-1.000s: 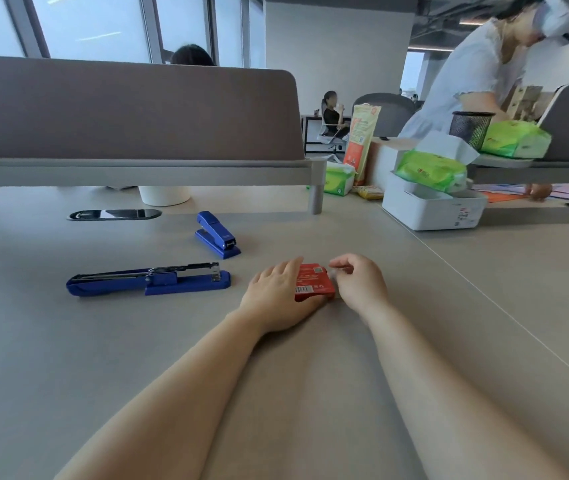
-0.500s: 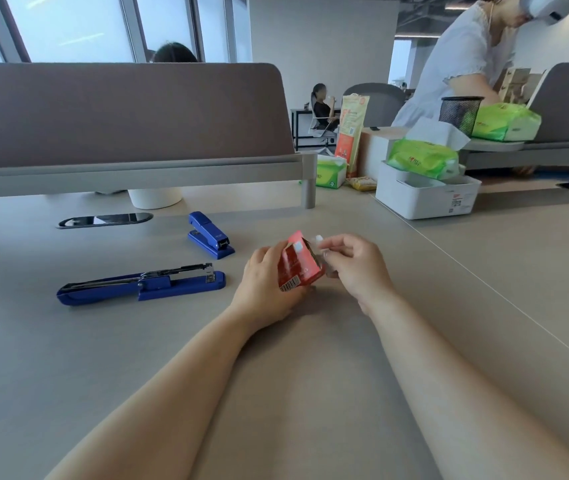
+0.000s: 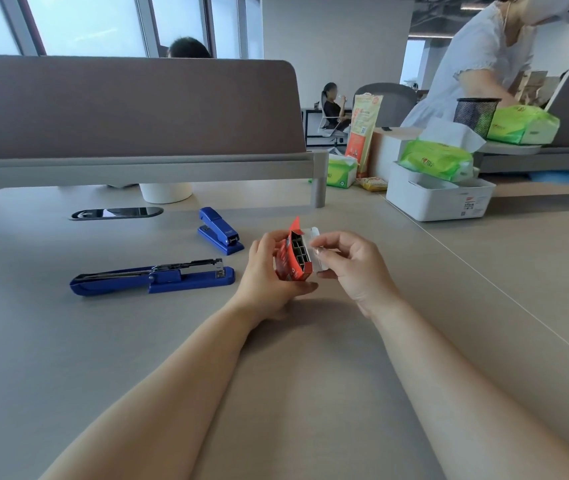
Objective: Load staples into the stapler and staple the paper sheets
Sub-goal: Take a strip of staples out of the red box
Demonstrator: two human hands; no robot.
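L hand (image 3: 269, 271) grips red staple box (image 3: 291, 259), flap open, just above tabletop (image 3: 310, 375); R hand (image 3: 352, 268) pinches its white inner tray (image 3: 314, 251). Opened blue stapler (image 3: 153, 277) lies left.

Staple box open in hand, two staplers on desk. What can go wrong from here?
1. The left hand holds the red staple box tilted, its open end facing the right hand pinching a white flap; staple strips may slide out and scatter.
2. Only the long blue stapler lies open; grabbing the shut small blue stapler costs a step.
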